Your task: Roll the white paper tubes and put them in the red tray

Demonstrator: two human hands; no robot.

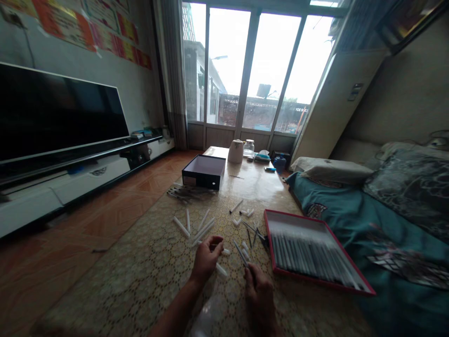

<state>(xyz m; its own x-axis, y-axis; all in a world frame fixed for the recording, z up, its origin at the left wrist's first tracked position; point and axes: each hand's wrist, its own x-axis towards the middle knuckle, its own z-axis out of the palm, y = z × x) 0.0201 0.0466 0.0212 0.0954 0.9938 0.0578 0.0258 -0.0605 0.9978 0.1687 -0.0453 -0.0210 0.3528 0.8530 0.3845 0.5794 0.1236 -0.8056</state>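
My left hand (207, 256) is closed in a pinch over the tabletop. White pieces show at both sides of its fingers, but what it grips is hidden. A short white tube (221, 269) lies just below its fingertips. My right hand (259, 292) is wrapped round a slim grey pen-like stick (240, 252), which points forward and left. Small white caps (245, 251) lie beside that stick. Ahead of my left hand, several long white tubes (181, 227) are spread out. Dark thin sticks (253, 235) rest to the right, near the red-rimmed box.
A red-rimmed box (320, 283) filled with rows of grey sticks sits at the right. Farther off, a black box (199, 181) stands behind a pile of dark thin sticks (191, 193). A kettle (235, 152) and glass jar (249, 148) occupy the table's far end. A sofa (345, 199) borders the right.
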